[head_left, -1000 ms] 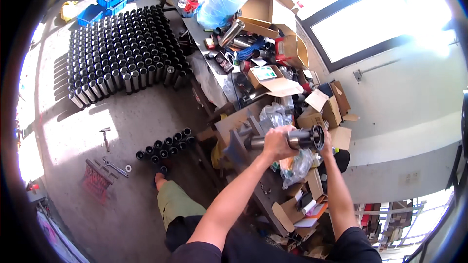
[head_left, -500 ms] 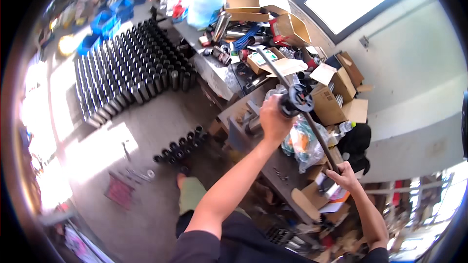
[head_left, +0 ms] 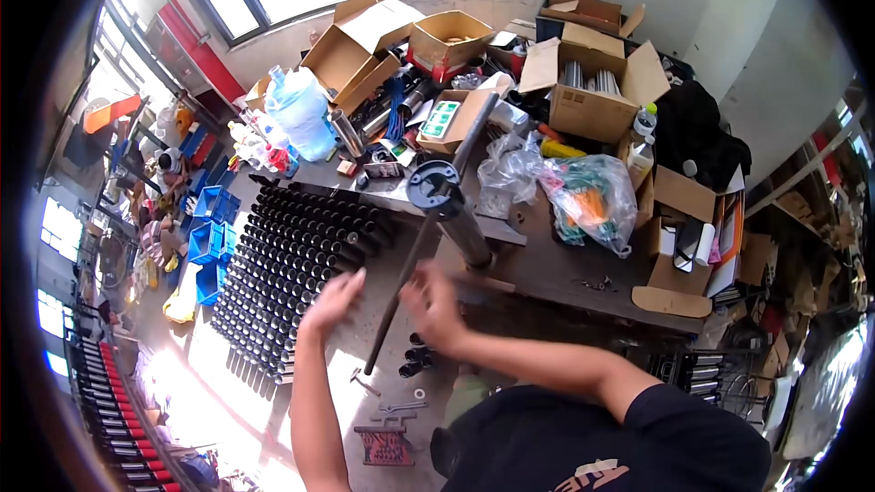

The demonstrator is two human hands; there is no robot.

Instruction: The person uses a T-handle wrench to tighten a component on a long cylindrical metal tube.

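Note:
A dark metal cylinder (head_left: 467, 235) with a round black flanged cap (head_left: 435, 184) stands tilted at the bench's near edge. Across the cap lies a long dark bar (head_left: 394, 305), one end over the bench and the other pointing down toward the floor. To the left of the bar, my left hand (head_left: 334, 303) is open and touches nothing. My right hand (head_left: 432, 312) is just right of the bar, blurred, its fingers loosely apart; it does not appear wrapped round the bar.
The bench (head_left: 583, 278) carries a clear plastic bag (head_left: 592, 200), a cardboard box of metal tubes (head_left: 597, 109) and a big water jug (head_left: 299, 114). Rows of black cylinders (head_left: 292, 264) stand on the floor at left, beside blue crates (head_left: 211, 241). A hammer (head_left: 365, 384) lies below.
My left hand has let go of the flanged cap and my right hand of the bar's end. The bar has turned, its near end now pointing lower left. My view has swung right.

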